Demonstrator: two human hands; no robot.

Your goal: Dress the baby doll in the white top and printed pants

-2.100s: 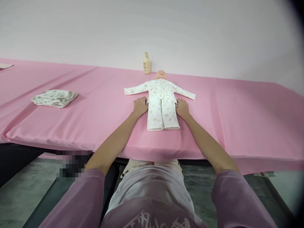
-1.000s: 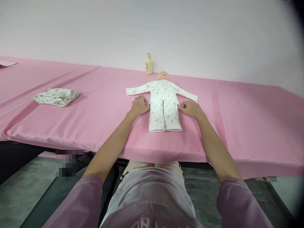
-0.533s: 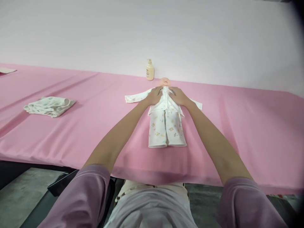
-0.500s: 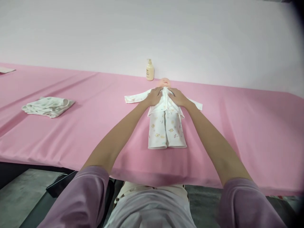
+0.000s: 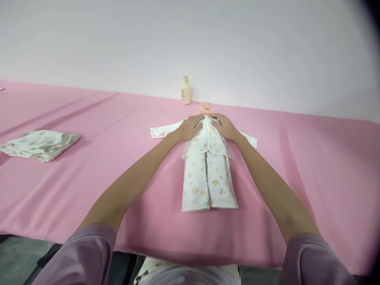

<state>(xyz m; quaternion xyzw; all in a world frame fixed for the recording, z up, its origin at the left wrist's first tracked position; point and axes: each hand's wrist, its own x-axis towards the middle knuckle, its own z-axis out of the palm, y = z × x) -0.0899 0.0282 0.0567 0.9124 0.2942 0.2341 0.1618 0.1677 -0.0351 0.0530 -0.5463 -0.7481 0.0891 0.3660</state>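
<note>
A baby doll lies on its back, head (image 5: pixel 206 108) toward the wall. It is dressed in a white printed top (image 5: pixel 207 144) with sleeves spread to both sides, and white trousers (image 5: pixel 194 186) patterned with small yellow figures. My left hand (image 5: pixel 190 127) rests flat on the left of the doll's upper chest, fingers stretched toward the collar, thumb apart. On the other side, my right hand (image 5: pixel 224 126) lies the same way, its fingertips close to the neck. Both hands touch the top; neither is closed round anything visible. Their palms hide parts of the shoulders.
A pale yellow pump bottle (image 5: pixel 186 92) stands by the wall, just behind and left of the doll's head. Folded white cloth with a green print (image 5: pixel 41 144) lies at the left on the pink table cover (image 5: pixel 118 118). The table's front edge runs before my body.
The view has come closer, so the doll and clothes look larger and the folded cloth sits further left. My fingers now reach nearer the doll's collar. Both hands remain on its chest.
</note>
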